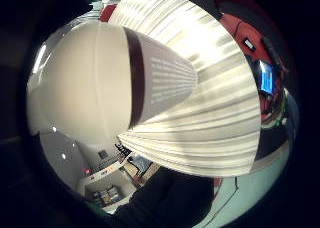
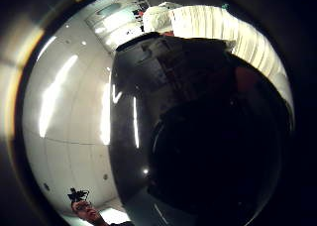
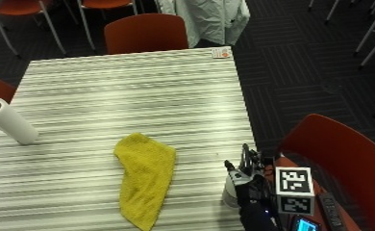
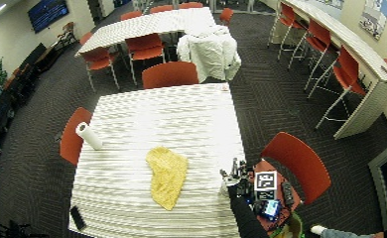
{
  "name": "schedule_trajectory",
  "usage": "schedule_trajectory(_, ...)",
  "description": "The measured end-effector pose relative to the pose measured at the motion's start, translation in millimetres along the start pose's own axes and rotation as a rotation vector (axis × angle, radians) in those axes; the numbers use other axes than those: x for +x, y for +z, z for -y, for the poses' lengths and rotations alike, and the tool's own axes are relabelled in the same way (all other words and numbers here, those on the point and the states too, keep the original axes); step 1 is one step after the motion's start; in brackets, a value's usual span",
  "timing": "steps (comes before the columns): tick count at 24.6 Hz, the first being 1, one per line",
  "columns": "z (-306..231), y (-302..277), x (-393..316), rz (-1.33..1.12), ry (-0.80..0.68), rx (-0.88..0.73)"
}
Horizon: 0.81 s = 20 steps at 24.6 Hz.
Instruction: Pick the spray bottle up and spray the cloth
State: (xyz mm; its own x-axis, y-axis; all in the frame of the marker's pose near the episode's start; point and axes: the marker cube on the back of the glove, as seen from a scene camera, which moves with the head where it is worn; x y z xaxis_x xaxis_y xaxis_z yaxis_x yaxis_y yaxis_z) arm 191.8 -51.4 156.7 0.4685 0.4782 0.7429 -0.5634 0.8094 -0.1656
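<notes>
White spray bottle (image 1: pixel 100 78) printed label, unseen from outside view.

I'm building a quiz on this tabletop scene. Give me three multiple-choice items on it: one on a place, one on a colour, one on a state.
1. Where is the spray bottle?
A. near the table edge by the gloved hand
B. on the cloth
C. beside the paper roll

2. What colour is the cloth?
A. red
B. yellow
C. blue

3. How does the paper towel roll stand?
A. lying flat
B. upright
C. hanging

Key: 1 A, the bottle sits at the hand; 2 B, the cloth is plainly yellow; 3 B, the roll stands on end.
</notes>
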Motion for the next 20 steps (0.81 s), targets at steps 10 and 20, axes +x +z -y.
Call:
schedule_trajectory(10,3,1,1,0.093,-0.083,-0.006)
schedule_trajectory(20,2,-12,10,0.042,-0.056,0.004)
